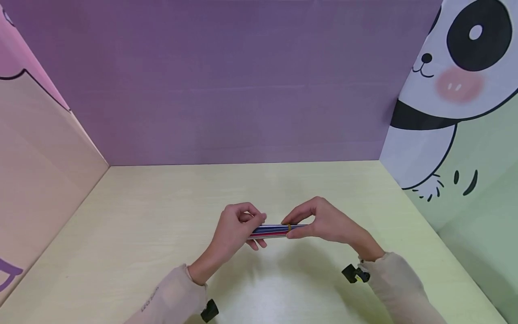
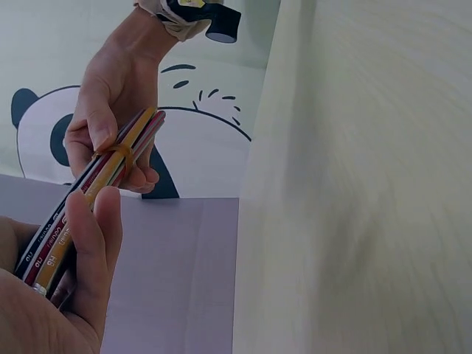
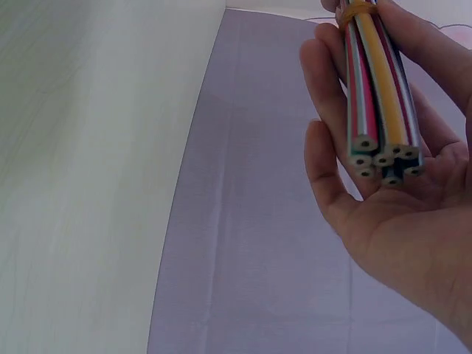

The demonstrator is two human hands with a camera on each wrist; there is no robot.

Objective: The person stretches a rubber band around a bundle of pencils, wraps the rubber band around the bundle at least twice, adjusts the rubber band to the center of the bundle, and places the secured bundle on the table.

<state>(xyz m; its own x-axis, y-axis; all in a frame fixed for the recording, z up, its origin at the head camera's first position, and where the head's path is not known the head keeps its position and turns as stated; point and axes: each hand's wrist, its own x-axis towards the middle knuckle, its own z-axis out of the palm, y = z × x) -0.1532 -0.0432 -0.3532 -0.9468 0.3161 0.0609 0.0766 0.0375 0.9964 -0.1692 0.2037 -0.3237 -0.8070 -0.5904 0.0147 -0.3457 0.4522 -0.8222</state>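
Note:
A bundle of pencils [image 1: 270, 231] in several colours lies sideways between both hands, raised above the table. My left hand [image 1: 234, 228] holds its left end. On the other side, my right hand [image 1: 323, 222] pinches the bundle with thumb and fingers at a tan rubber band [image 2: 118, 153] wound round it. Printed lettering, including "HB" on a yellow pencil [image 2: 59, 262], shows in the left wrist view. The right wrist view looks onto the flat cut ends of the pencils [image 3: 383, 103], over the right palm, with the remaining right fingers spread beside them.
The pale wood table [image 1: 162, 198] meets a purple back wall [image 1: 243, 90]. Side panels with cartoon drawings flank it, a panda [image 1: 449, 94] on the right and a pink one [image 1: 28, 58] on the left. Small black devices [image 1: 209, 310] sit at both sleeve cuffs.

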